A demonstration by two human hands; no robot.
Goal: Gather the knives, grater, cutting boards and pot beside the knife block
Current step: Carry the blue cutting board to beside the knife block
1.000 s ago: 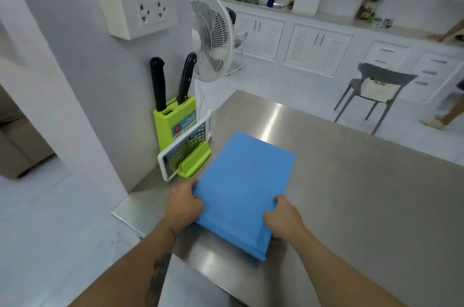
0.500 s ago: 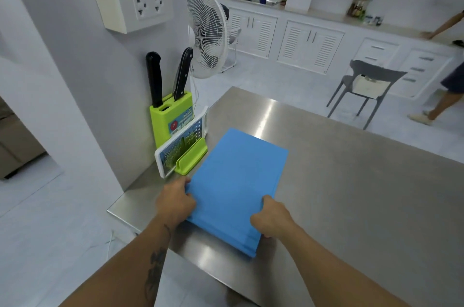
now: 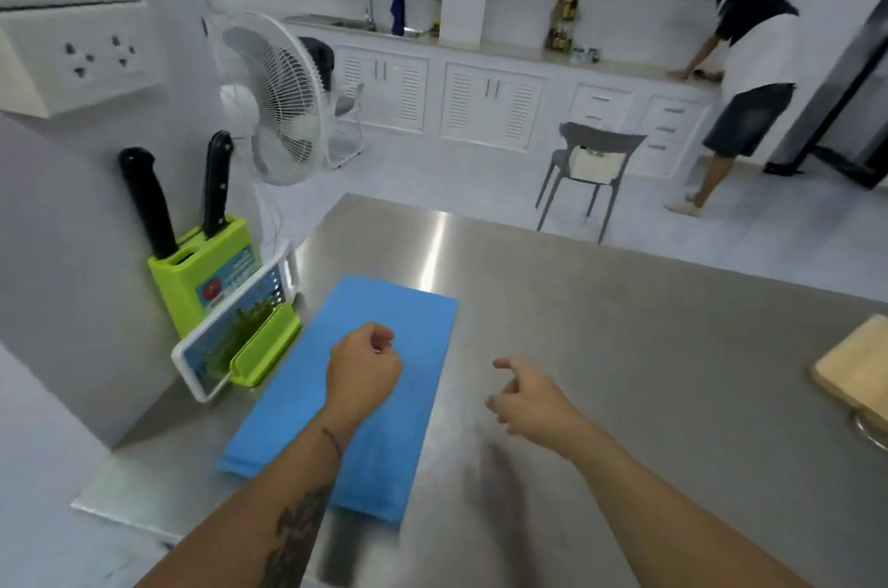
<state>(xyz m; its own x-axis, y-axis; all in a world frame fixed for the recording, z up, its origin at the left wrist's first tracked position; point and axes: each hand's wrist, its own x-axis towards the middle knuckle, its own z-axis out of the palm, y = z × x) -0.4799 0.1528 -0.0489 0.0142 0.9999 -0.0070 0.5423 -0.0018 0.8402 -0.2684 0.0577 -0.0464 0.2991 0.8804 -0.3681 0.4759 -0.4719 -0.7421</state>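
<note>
While the blue board (image 3: pixel 365 376) lay flat on the steel bench (image 3: pixel 624 347), just beside the green knife block (image 3: pixel 211 280), its near corner sat close to the bench's front left edge; a careless brush from your forearm could have pushed it off. Two black-handled knives (image 3: pixel 144 198) stood in the block, and a white grater (image 3: pixel 240 323) leaned against its front. At the far right edge of the bench a wooden board (image 3: pixel 855 371) rested partly on a metal rim, probably the pot (image 3: pixel 872 431); dragging that board could have tipped or scraped whatever lay beneath.

Your left hand (image 3: pixel 363 369) hovered over the blue board, fingers loosely curled and gripping nothing. Your right hand (image 3: pixel 526 400) hung above bare steel to the board's right, fingers relaxed and empty, pointing roughly left, well apart from the wooden board.
</note>
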